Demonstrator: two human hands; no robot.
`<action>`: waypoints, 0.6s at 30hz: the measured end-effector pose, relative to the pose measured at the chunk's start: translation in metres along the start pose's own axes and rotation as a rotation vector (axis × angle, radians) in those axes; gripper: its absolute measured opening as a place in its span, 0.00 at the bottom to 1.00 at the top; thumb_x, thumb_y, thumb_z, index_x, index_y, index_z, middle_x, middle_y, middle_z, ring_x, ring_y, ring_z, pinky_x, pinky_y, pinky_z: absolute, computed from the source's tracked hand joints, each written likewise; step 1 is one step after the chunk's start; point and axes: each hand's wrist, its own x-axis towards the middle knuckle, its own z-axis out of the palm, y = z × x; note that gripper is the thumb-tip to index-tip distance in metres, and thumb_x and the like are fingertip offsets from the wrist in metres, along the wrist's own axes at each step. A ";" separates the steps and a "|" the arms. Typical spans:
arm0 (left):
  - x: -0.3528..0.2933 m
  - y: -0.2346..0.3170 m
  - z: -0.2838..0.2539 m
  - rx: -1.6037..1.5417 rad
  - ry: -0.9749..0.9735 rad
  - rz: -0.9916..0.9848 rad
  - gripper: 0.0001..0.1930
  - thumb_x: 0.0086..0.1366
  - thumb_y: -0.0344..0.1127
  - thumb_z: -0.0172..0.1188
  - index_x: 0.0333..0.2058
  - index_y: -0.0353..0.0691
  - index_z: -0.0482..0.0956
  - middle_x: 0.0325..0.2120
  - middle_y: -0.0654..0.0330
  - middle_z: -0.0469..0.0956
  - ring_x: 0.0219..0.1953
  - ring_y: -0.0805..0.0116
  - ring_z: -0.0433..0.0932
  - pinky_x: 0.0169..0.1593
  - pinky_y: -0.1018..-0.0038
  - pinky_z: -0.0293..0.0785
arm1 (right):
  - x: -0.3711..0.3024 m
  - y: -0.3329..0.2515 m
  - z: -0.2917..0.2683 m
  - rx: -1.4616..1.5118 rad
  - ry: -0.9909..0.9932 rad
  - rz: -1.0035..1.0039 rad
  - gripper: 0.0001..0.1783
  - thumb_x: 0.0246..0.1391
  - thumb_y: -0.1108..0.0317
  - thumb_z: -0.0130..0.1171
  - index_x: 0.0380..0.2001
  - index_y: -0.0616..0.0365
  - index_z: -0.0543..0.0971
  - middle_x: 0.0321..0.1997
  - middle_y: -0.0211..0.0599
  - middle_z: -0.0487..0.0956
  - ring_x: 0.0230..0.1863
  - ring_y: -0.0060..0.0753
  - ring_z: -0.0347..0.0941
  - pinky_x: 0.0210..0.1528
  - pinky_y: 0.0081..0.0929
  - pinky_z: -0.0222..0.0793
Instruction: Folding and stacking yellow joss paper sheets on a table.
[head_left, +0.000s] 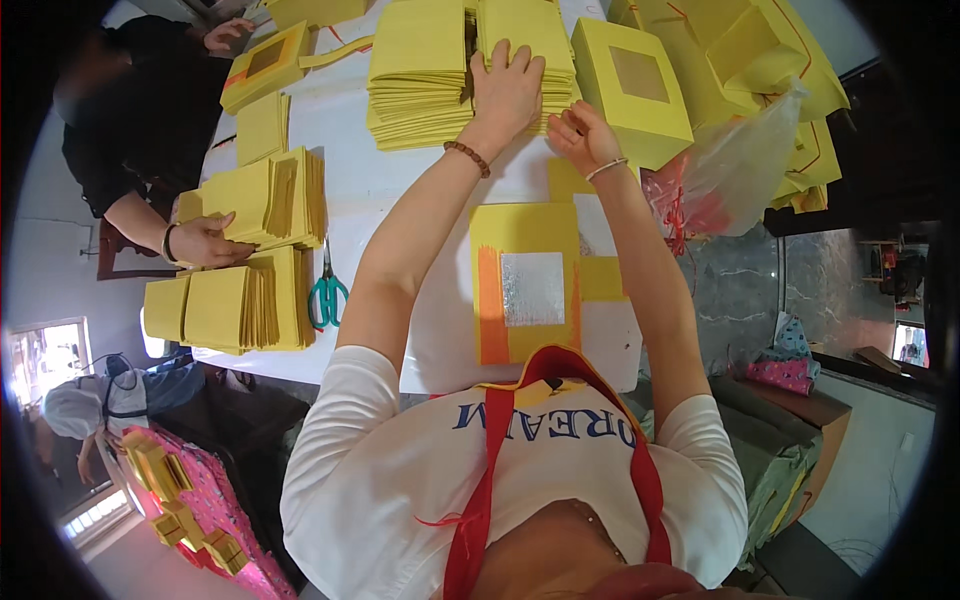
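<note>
My left hand (508, 90), with a beaded bracelet at the wrist, lies on the right-hand stack of folded yellow paper pieces (535, 40), its fingers stretched and spread. A second tall stack of yellow paper (415, 50) stands close beside it on the left. Just right of the stacks' near edge hovers my right hand (588, 138), fingers loosely curled and apart, nothing visible in them. Nearer to me lies a flat yellow piece (530, 225) with an orange strip and a silvery-white rectangle. Under my right forearm, another yellow piece (602, 280) with a whitish panel is partly hidden.
A yellow box with a window (625, 85) stands right of the stacks, beside a clear plastic bag (740, 165). Green-handled scissors (326, 295) lie at left, next to more yellow stacks (250, 300). A co-worker's hand (208, 240) rests on those stacks.
</note>
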 end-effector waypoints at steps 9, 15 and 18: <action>0.015 0.009 -0.029 0.056 -0.078 0.061 0.21 0.54 0.39 0.56 0.48 0.46 0.70 0.50 0.54 0.66 0.55 0.52 0.61 0.53 0.50 0.56 | -0.053 -0.001 -0.021 -0.059 -0.006 0.007 0.16 0.57 0.62 0.50 0.48 0.52 0.69 0.42 0.31 0.75 0.44 0.31 0.73 0.44 0.33 0.70; 0.000 0.021 -0.065 -0.306 0.028 0.022 0.19 0.59 0.39 0.50 0.50 0.42 0.69 0.53 0.47 0.63 0.56 0.48 0.60 0.55 0.51 0.55 | -0.087 0.014 -0.047 -0.110 -0.087 0.003 0.22 0.55 0.63 0.52 0.52 0.55 0.65 0.44 0.36 0.74 0.45 0.30 0.71 0.43 0.31 0.69; -0.053 0.017 -0.087 -0.799 -0.067 -0.130 0.23 0.59 0.44 0.52 0.52 0.44 0.67 0.55 0.47 0.62 0.57 0.47 0.59 0.56 0.51 0.53 | -0.120 0.027 -0.068 -0.198 -0.012 0.009 0.22 0.55 0.63 0.52 0.52 0.56 0.66 0.44 0.35 0.74 0.45 0.30 0.71 0.43 0.29 0.69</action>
